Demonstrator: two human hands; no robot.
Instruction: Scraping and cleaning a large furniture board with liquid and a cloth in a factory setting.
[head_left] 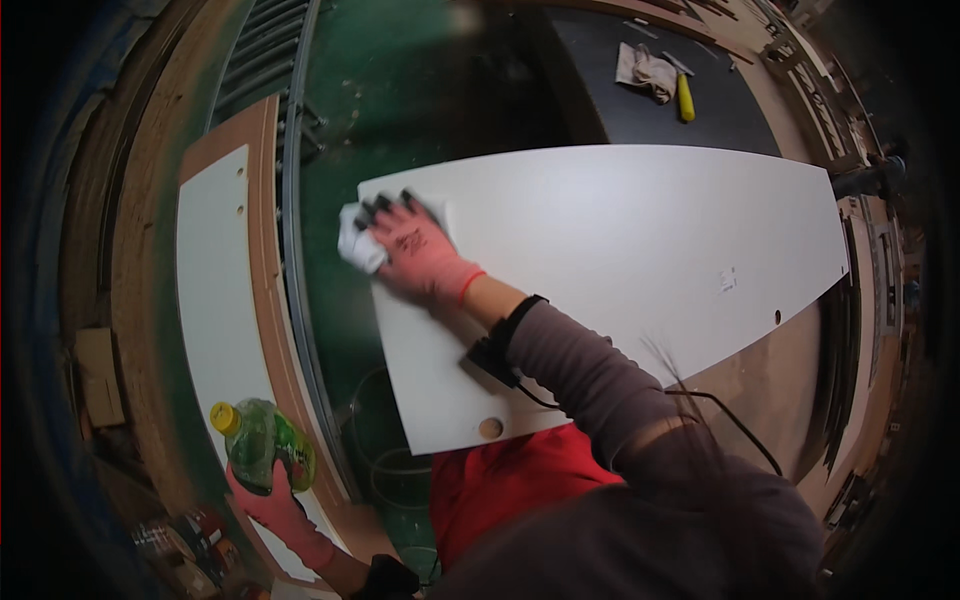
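A large white panel (620, 250) fills the middle of the view, lying flat and reaching from the person's body out to the right, where it narrows with the bend of the lens. It has a small hole near its right end, a small label patch a little to the left of that, and a round tan plug near its lower left corner. Under and beyond the panel lies a dark green floor (420, 100), and behind it stands a dark worktop (640, 110) carrying a crumpled rag (646, 72) and, just beside it, a yellow-handled tool (686, 98).

To the left, a second white board (215, 270) lies lengthwise on a brown board, well apart from the large panel, with small holes along its upper edge.

The person wears a grey long sleeve and a red garment at the waist, with a dark strap at the right wrist and a thin black cable trailing from it.

The right hand (420, 255), in a pink glove with dark fingertips, rests near the panel's upper left corner; its fingers are spread and press down on a white cloth (360, 240), which hangs partly past the panel's left edge.

The left hand (275, 505), also in a pink glove, is low at the left, its fingers wrapped around a green bottle with a yellow cap (262, 440), held above the near end of the second board.
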